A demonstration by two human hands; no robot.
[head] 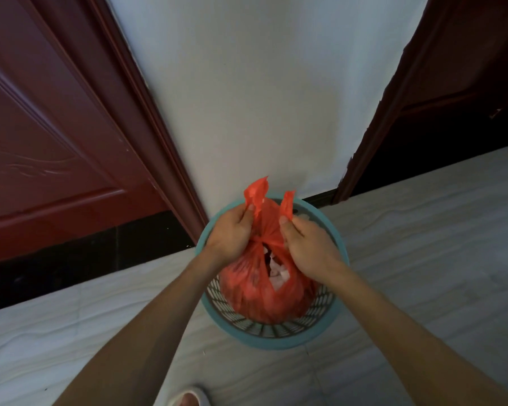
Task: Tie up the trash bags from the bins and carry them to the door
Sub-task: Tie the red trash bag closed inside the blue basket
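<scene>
white wall [247, 98] behind teal bin [272, 344] holding the red bag [264, 303].

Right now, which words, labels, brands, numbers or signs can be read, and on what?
None can be read. The red trash bag is plain, the blue bin shows no label, and the left door and right door bear only moulded panels. The white scraps inside the bag are too small to tell.
</scene>
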